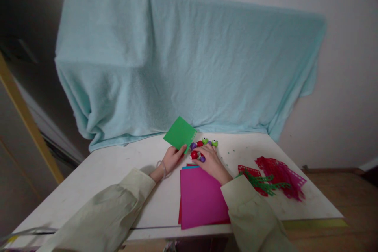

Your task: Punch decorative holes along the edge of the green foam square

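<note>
A square sheet of green paper [178, 132], with a row of small holes along its right edge, is pinched at its lower corner by my left hand [173, 157]. My right hand [209, 158] reaches in from the right, its thumb and fingers around a small red craft punch [194, 154]. A purple punch [202, 158] shows just under that hand. Beyond the fingers, several more red, purple and green punches [204, 141] cluster on the table, partly hidden.
A stack of coloured paper, magenta [203, 199] on top, lies at the near table edge. Red, magenta and green hole-punched paper scraps [273, 177] are heaped to the right. Tiny green bits [234, 151] dot the white table [118, 169]. A pale blue cloth [189, 59] hangs behind.
</note>
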Demonstrator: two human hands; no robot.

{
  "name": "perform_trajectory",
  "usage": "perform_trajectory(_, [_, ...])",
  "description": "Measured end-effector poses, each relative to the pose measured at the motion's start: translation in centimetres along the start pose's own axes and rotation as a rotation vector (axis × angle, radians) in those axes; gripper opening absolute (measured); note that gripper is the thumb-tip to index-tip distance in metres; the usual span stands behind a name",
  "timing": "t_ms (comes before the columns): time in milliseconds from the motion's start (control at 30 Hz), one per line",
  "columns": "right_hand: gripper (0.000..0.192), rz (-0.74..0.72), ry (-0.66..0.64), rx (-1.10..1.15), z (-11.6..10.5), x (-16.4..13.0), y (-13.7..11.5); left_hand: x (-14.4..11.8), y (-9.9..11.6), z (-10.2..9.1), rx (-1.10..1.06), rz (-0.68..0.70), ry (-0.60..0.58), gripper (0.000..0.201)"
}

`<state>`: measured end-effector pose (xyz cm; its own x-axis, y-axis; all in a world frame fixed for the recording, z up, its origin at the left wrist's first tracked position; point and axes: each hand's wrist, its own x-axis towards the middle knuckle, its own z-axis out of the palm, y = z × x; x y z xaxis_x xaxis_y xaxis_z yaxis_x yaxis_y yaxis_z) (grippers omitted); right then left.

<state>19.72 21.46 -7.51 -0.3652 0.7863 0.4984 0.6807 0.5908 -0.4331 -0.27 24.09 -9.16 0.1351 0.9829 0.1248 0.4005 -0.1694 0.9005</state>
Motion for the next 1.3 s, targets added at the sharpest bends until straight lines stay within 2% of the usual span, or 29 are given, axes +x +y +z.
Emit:
perform_trajectory(133, [0.031,0.019,-0.007,-0.029,0.5,-0.1,-0.3,0.1,-0.1,0.0,0.007,0.008,0.001,0.057])
perform_trajectory(233, [0.028,0.044,0.039,0.053,0.9,0.0,-0.4,0.1,-0.2,0.0,0.017,-0.019,-0.001,0.059])
perform_trajectory(333, [0.034,0.13,0.167,0.313,0.8,0.3,-0.1,0.1,-0.4,0.0,0.011,-0.038,0.002,0.059])
perform_trajectory(433, [0.043,0.289,0.3,0.666,0.2,0.8,0.6,0.1,-0.6,0.0,-0.003,-0.041,0.009,0.059])
perform_trajectory(500, [0.041,0.375,0.369,0.844,-0.3,1.0,1.1,0.0,-0.7,0.1,-0.003,-0.041,0.011,0.059])
perform_trajectory(600, [0.039,0.425,0.435,1.021,-0.8,1.1,1.5,0.0,-0.8,0.1,-0.007,-0.032,0.003,0.058])
perform_trajectory(700, [0.043,0.426,0.413,1.142,-1.0,1.0,1.2,-0.1,-0.6,0.1,-0.033,0.012,0.004,0.055])
perform_trajectory(833, [0.049,0.427,0.304,1.114,-0.9,1.0,1.0,-0.4,0.2,0.1,-0.08,0.059,0.017,0.051])
perform_trajectory(1000, [0.035,0.398,0.202,1.017,-0.4,1.0,1.3,-0.7,1.3,0.0,-0.135,0.089,0.007,0.047])
perform_trajectory(1100, [0.036,0.408,0.16,0.998,-0.2,1.0,1.2,-0.7,1.5,0.1,-0.159,0.107,0.004,0.045])
perform_trajectory(1300, [0.035,0.369,0.139,1.024,-0.4,1.0,0.9,-0.9,0.8,0.6,-0.183,0.039,-0.025,0.046])
